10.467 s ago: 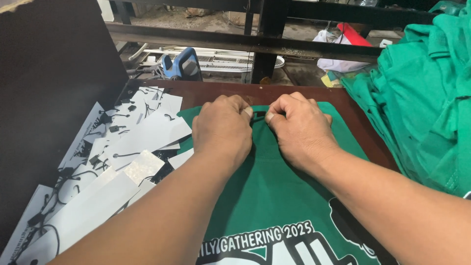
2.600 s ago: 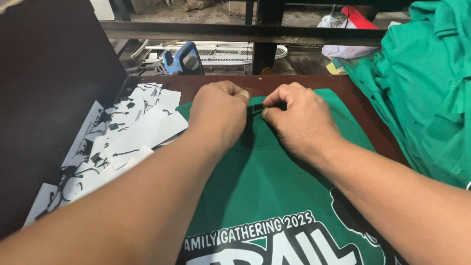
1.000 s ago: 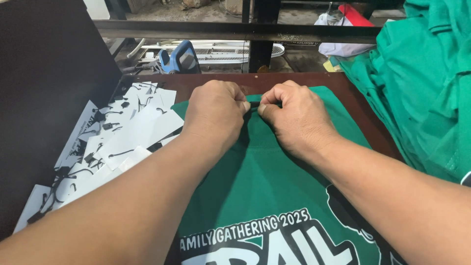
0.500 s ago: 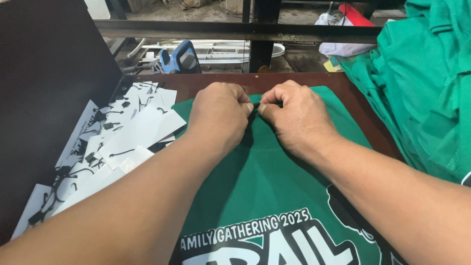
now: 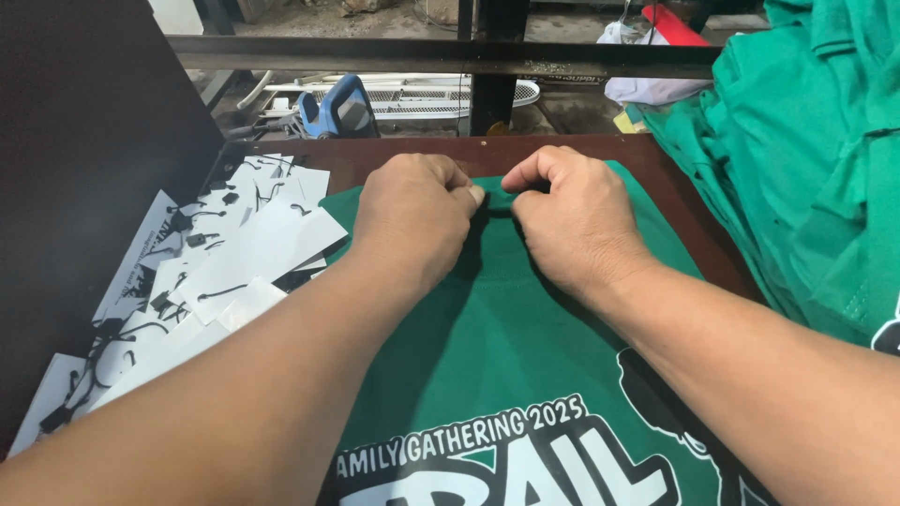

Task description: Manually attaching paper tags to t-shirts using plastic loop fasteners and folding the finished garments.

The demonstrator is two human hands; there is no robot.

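Pinching the far edge of a green shirt, the left hand and right hand sat knuckle to knuckle, fingers curled tight on a dark fold of cloth between them; the shirt lay flat on a brown table, its far hem just short of the table's back edge, a white and black print showing near the wearer; left of it a loose heap of white tags with black strings ran to a dark panel; right, one pile of green shirts crowded the table's side; beyond, one metal bar and one blue tool.
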